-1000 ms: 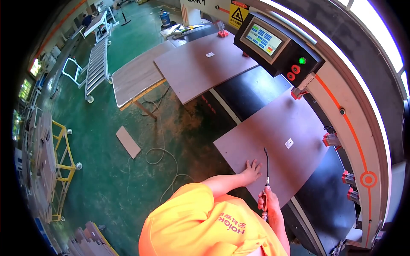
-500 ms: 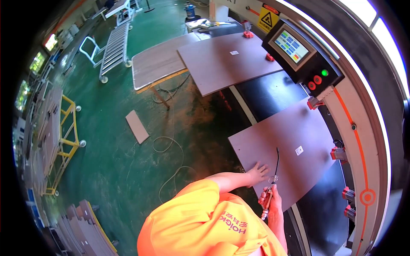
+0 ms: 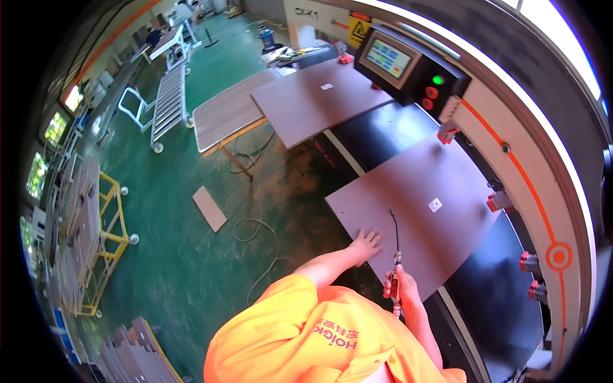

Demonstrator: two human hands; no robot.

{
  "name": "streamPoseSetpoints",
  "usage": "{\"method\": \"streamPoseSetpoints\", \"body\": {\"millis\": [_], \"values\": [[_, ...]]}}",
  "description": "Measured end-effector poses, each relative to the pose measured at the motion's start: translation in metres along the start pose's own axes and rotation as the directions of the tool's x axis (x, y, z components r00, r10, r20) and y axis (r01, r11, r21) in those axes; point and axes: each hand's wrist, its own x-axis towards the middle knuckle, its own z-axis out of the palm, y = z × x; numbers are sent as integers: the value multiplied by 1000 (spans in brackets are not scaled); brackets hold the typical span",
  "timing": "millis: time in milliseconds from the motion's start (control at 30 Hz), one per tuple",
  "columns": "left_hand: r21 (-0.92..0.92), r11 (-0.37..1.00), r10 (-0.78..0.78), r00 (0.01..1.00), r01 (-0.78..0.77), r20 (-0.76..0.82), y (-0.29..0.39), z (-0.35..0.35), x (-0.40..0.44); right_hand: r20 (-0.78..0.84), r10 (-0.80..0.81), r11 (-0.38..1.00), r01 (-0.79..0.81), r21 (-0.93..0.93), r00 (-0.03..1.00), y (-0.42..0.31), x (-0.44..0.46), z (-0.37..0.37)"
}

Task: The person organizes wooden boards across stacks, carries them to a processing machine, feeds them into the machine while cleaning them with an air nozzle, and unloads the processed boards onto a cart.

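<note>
A flat grey-brown panel (image 3: 440, 239) with a small white label (image 3: 435, 205) lies on the black machine bed. My left hand (image 3: 366, 245) rests on its near left edge, fingers spread and holding nothing. In my right hand (image 3: 406, 285) is an air blow gun (image 3: 397, 246), fingers wrapped round its body. Its long thin dark nozzle points away from me over the panel, left of the label. Whether the nozzle tip touches the surface, I cannot tell.
Beyond lies a second labelled panel (image 3: 313, 105), next to a side table (image 3: 223, 112). A control box (image 3: 408, 69) with a lit screen hangs from the machine frame. On the green floor are a loose board (image 3: 209, 209), a hose (image 3: 258, 220) and a yellow trolley (image 3: 112, 255) with boards.
The camera view has turned, so the machine shows farther left. The nozzle has swung left, away from the label. My left hand has slid slightly along the panel's edge toward the far corner.
</note>
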Motion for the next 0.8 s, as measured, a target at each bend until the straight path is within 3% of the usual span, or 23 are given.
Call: {"method": "streamPoseSetpoints", "body": {"millis": [100, 333, 500, 633, 733, 800], "values": [[18, 1000, 1, 1000, -1, 21, 4, -4, 19, -77, -21, 1000, 19, -23, 997, 14, -19, -20], [100, 989, 105, 993, -110, 60, -3, -22, 33, -275, 12, 986, 33, 160, 961, 33, -49, -62], [88, 987, 129, 990, -134, 61, -6, -23, 32, -291, 13, 984, 40, 175, 957, 25, -26, -52], [59, 982, 178, 984, -179, 18, -19, -29, 22, -311, -110, 989, 136, 61, 944, -1, 5, -7], [-19, 906, 415, 897, -422, -152, -57, -10, 9, -340, -146, 977, 190, 99, 929, -15, 35, 35], [-150, 885, 360, 853, -440, -377, -89, 10, -13, -305, -103, 985, 141, 104, 947, -19, 54, 60]]}}
